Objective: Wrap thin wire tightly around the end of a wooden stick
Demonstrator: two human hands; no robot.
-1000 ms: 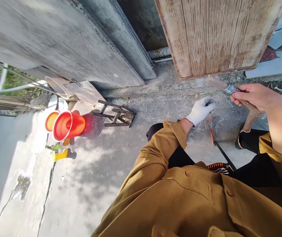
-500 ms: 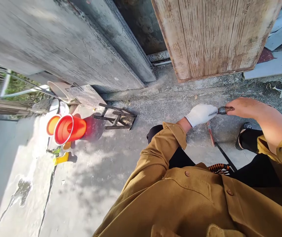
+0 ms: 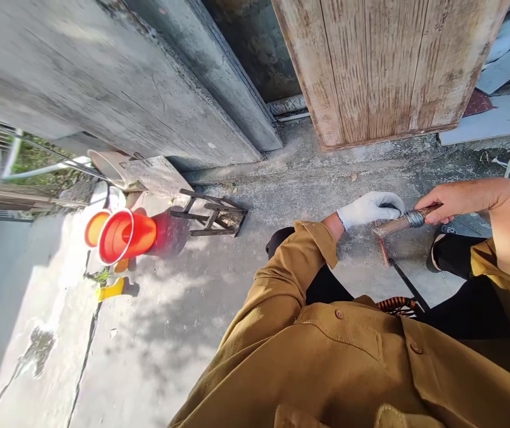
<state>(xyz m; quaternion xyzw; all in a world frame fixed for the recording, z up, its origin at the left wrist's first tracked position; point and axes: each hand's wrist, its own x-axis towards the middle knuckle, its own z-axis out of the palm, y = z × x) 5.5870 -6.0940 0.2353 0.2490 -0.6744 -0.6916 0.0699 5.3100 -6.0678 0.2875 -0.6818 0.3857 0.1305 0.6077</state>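
My right hand (image 3: 453,199), bare, is closed around the end of a wooden handle wound with metal wire (image 3: 395,226). The handle points left and slightly down in view, and its far end is near a red-and-black rod. Just above its left part is my left hand (image 3: 368,209) in a white knitted glove. Its fingers are loosely bent with a gap between them, and I see nothing in them; whether they touch the wood I cannot tell. The rod's red part (image 3: 384,251) runs into a black length (image 3: 409,285) between my legs.
A small dark wooden stool (image 3: 214,214) lies on the concrete to the left. Beyond it are orange-red buckets (image 3: 141,233) and a yellow boot (image 3: 111,289). A wooden panel (image 3: 389,71) leans ahead, with white boards (image 3: 489,122) at the right. Concrete slabs (image 3: 116,83) stand at the upper left.
My left hand has come off the wire-wound handle and its fingers have loosened. My right hand has turned into view, and more of the handle shows, tilted down to the left.
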